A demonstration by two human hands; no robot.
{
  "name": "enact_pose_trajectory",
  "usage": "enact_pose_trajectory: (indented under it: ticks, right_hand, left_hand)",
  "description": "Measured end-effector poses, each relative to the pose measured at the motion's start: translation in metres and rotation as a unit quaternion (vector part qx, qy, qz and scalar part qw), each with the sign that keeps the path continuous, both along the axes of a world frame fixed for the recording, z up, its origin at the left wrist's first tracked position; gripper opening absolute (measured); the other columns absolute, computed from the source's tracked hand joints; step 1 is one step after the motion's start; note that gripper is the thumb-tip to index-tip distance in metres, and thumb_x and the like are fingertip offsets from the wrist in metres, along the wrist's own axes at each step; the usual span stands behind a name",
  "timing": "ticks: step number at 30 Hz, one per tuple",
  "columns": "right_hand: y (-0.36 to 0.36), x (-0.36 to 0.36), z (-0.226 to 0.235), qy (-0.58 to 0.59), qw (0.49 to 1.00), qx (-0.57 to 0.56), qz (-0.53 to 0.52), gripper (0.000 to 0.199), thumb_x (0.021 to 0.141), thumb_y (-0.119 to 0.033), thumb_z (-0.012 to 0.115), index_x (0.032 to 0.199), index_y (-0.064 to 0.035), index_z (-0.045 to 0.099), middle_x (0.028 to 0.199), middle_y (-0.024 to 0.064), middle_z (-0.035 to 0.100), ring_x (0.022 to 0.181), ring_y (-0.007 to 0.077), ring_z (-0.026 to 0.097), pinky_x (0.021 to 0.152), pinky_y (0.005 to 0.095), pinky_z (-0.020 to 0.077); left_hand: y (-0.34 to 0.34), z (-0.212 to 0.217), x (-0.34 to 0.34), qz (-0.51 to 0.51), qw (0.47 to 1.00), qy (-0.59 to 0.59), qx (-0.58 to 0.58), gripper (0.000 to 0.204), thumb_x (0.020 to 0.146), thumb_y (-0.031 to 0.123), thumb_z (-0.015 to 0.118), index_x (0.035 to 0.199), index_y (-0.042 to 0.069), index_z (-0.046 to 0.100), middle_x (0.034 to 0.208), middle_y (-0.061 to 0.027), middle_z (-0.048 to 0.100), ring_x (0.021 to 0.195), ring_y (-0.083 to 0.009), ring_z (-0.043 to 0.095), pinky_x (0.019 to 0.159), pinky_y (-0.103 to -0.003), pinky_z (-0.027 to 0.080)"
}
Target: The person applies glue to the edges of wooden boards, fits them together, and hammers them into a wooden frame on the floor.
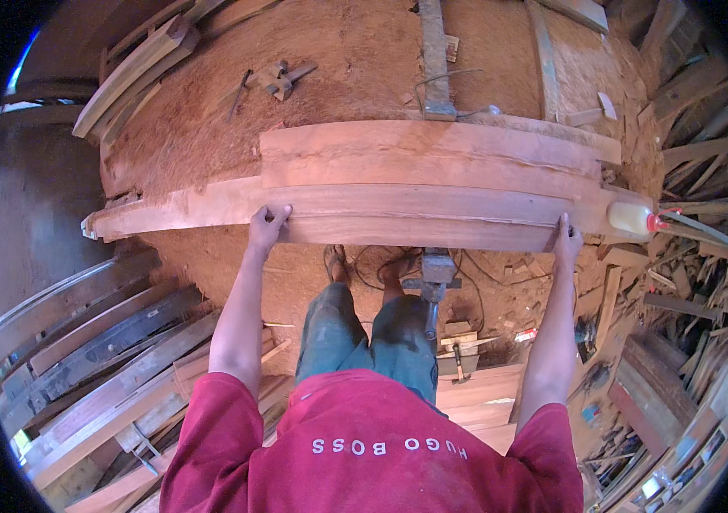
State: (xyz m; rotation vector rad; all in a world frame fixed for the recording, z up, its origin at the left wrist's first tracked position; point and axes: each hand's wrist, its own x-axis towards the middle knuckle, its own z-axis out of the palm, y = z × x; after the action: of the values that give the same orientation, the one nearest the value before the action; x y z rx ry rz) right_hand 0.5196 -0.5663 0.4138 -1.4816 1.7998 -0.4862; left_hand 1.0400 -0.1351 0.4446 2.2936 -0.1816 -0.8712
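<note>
A reddish-brown wooden board (424, 229) lies crosswise in front of me on the bench. My left hand (269, 229) grips its left end, with the thumb on top near the corner. At the opposite end my right hand (567, 239) has hold of the board, thumb up along the edge. Directly behind it, close alongside, lies another flat board (424, 152) with a rough, cracked edge. Both rest on a long pale plank (176, 209) that runs out to the left. The undersides of both hands are hidden.
A white bottle with a red cap (630, 217) stands past the board's right end. A metal vise (437, 272) juts toward my legs below the bench edge. A hammer (459, 363) lies lower down. Stacked timber (107, 342) fills the left, scrap wood (706, 282) the right. Sawdust covers the ground.
</note>
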Motion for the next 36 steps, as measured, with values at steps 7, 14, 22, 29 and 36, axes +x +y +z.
enact_pose_trajectory:
  ticks: [7,14,22,29,36]
  right_hand:
    - [0.004,-0.004,-0.001,-0.017,0.998,-0.055,-0.017,0.054,0.090,-0.048,0.064,0.099,0.0051,0.068,0.086,0.0126,0.067,0.078,0.0199,0.059,0.073,0.0356,0.0474]
    - [-0.001,0.002,0.009,0.005,0.998,-0.057,-0.025,0.050,0.090,-0.044,0.064,0.096,0.0058,0.067,0.082,0.0145,0.068,0.075,0.0200,0.059,0.071,0.0367,0.0470]
    - [0.005,0.004,0.007,-0.030,0.997,-0.067,-0.036,0.048,0.090,-0.041,0.066,0.096,0.0071,0.066,0.083,0.0149,0.068,0.074,0.0192,0.057,0.071,0.0357,0.0466]
    - [0.000,0.002,0.012,0.023,1.000,-0.020,-0.001,0.053,0.091,-0.043,0.064,0.107,0.0080,0.064,0.094,0.0208,0.069,0.086,0.0283,0.064,0.079,0.0383,0.0484]
    - [0.030,-0.012,0.008,0.026,0.964,-0.257,-0.063,0.051,0.096,-0.038,0.055,0.117,0.0079,0.057,0.109,0.0269,0.062,0.103,0.0341,0.059,0.090,0.0424,0.0438]
  left_hand:
    - [-0.001,-0.010,0.003,-0.030,0.999,-0.024,0.025,0.041,0.081,0.040,0.078,0.077,0.003,0.061,0.068,-0.0032,0.061,0.061,-0.0113,0.054,0.060,-0.028,0.045]
    - [-0.014,0.005,-0.003,-0.035,0.999,-0.011,0.028,0.039,0.082,0.040,0.076,0.075,0.005,0.059,0.068,-0.0024,0.060,0.061,-0.0099,0.051,0.058,-0.028,0.043]
    - [-0.015,0.010,-0.007,-0.051,0.998,-0.037,0.026,0.038,0.085,0.041,0.072,0.074,0.007,0.061,0.065,-0.0002,0.059,0.060,-0.0085,0.050,0.056,-0.026,0.041]
    - [-0.016,0.010,-0.004,-0.039,0.999,-0.025,0.026,0.038,0.084,0.038,0.075,0.072,0.006,0.060,0.065,-0.0012,0.060,0.057,-0.0092,0.049,0.056,-0.027,0.041]
    - [-0.016,0.011,-0.002,-0.068,0.997,-0.024,0.035,0.037,0.085,0.040,0.074,0.075,0.006,0.061,0.066,0.0000,0.059,0.058,-0.0085,0.049,0.056,-0.025,0.042]
